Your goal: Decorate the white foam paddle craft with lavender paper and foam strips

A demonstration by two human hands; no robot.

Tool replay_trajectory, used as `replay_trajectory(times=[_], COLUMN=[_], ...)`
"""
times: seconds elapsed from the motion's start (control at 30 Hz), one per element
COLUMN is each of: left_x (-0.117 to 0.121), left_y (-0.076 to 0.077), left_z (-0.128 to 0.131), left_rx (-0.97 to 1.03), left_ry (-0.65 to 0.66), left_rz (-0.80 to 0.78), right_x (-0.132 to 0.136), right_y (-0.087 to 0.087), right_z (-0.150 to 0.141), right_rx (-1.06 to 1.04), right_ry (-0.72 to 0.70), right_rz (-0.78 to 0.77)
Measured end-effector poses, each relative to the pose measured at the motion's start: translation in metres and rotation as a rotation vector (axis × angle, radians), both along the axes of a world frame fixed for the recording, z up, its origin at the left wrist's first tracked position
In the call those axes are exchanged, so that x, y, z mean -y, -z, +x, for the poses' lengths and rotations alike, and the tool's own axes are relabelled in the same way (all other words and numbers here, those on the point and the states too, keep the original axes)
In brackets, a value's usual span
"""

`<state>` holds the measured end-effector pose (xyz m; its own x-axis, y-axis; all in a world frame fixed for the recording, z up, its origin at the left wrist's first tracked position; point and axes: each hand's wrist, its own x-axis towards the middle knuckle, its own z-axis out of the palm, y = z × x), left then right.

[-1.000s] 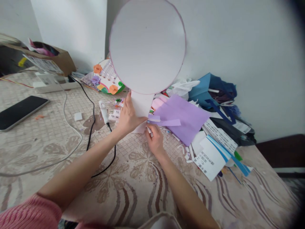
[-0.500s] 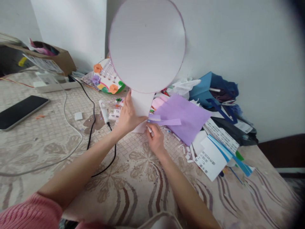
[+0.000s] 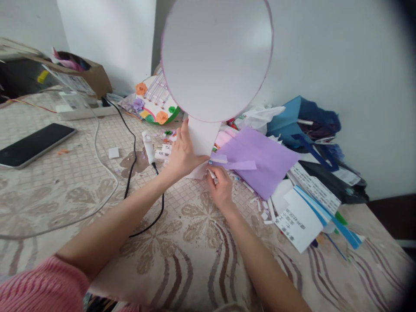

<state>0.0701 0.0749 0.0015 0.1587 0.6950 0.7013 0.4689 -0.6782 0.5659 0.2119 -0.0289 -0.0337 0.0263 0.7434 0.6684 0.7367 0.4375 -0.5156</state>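
Observation:
A large white round board with a purple-edged rim stands upright, on a white stem that widens at the foot. My left hand is closed around the stem's left side, its thumb stretched across the front. Low at the stem's right edge, my right hand pinches a small white stick-like thing, mostly hidden by the fingers. Just beyond the fingertips, a narrow light-purple paper strip sticks out to the right. A purple sheet lies to the right of both hands.
Left of my hands are a white corded tool, a small white square and a black phone. A decorated disc with paper flowers leans behind. Printed papers, scraps and a blue bag crowd the right.
The view has turned slightly left, so everything sits further right in the picture. Both hands keep their places on the stem and at its edge.

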Motion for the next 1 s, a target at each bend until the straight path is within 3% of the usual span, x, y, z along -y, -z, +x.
replay_trajectory(times=[0.37,0.67,1.0], left_x=[-0.003,-0.001,-0.001], left_y=[0.003,0.000,0.001], left_z=[0.002,0.000,0.001], left_rx=[0.049,0.006,0.015], left_ry=[0.007,0.011,0.003], left_rz=[0.022,0.025,0.031], right_x=[-0.002,-0.006,-0.006], right_y=[-0.007,-0.001,-0.003], right_z=[0.008,0.011,0.012], right_rx=[0.061,0.062,0.045], right_ry=[-0.034,-0.027,-0.003], right_rz=[-0.032,0.053,0.013])
